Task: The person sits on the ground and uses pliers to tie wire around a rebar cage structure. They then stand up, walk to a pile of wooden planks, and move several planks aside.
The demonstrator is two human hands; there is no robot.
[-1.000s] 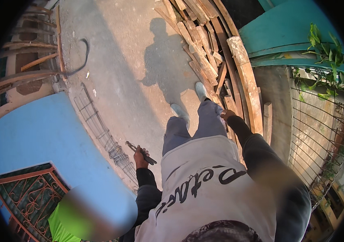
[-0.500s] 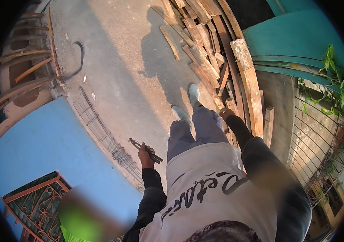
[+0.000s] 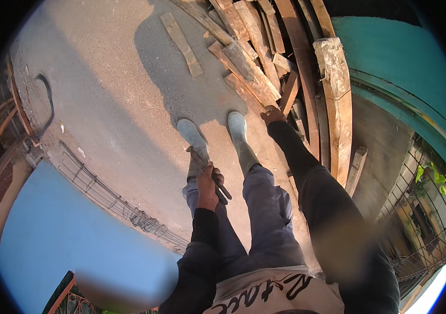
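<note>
My left hand (image 3: pixel 209 187) is closed round the long dark handles of a pair of pincers (image 3: pixel 198 157), held in front of my left leg with the jaws pointing away from me. On the right, my right hand (image 3: pixel 273 114) is closed at the near end of a narrow wooden plank (image 3: pixel 244 92). That plank lies along the left edge of a heap of loose planks (image 3: pixel 254 39). My fingers partly hide its end.
A thick pale timber (image 3: pixel 335 99) stretches along the heap's right side, by a teal wall (image 3: pixel 401 68). One short plank (image 3: pixel 182 46) lies apart on the concrete ground. Wire reinforcement cages (image 3: pixel 102 192) lie along the blue wall (image 3: pixel 76 225) at left, near a black hose (image 3: pixel 50 99).
My view has tilted and shifted to the right, closer to the planks. My left hand has come across in front of my leg with the pincers. My right hand reaches further forward, still at the plank's end.
</note>
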